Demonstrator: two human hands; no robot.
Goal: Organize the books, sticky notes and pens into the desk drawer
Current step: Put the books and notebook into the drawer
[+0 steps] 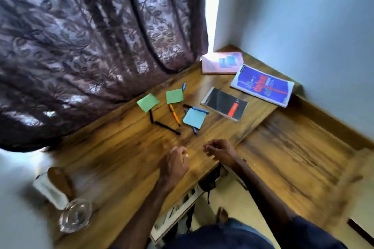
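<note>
Left hand (175, 160) and right hand (221, 152) hover loosely curled, empty, over the table (121, 157); ahead lie roll-happy pens (174, 115), flimsy notes (193, 118), stiff books (224, 104), so I'd pinch pens mid-barrel, books by the edge.

Left hand (175, 161) and right hand (219, 150) are above the table (113, 168), near each other, fingers loosely curled, holding nothing. Farther out lie a blue sticky note (193, 118), an orange pen (174, 114), a black notebook (224, 104) and a blue book (263, 87).
</note>
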